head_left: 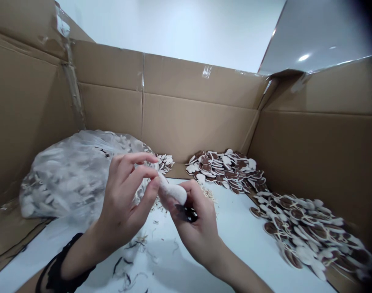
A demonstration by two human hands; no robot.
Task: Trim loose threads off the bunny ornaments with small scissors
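Observation:
A white fuzzy felt-like piece [177, 193] is held up between my hands above the white tabletop. My left hand [126, 195] pinches its far left end with thumb and fingertips. The thumb and fingers of my right hand [198, 228] close on its near right end. Tucked in that same hand is a shiny black tool [187, 213], mostly covered by the fingers, so its kind does not show. Thread scraps [140, 240] and dark clippings lie below the hands.
Tall cardboard walls [186, 110] surround the white work surface [179, 260]. A clear plastic bag [72, 175] full of white pieces bulges at the left. Brown-and-white flat pieces lie in a back heap [225, 169] and a right heap [310, 232].

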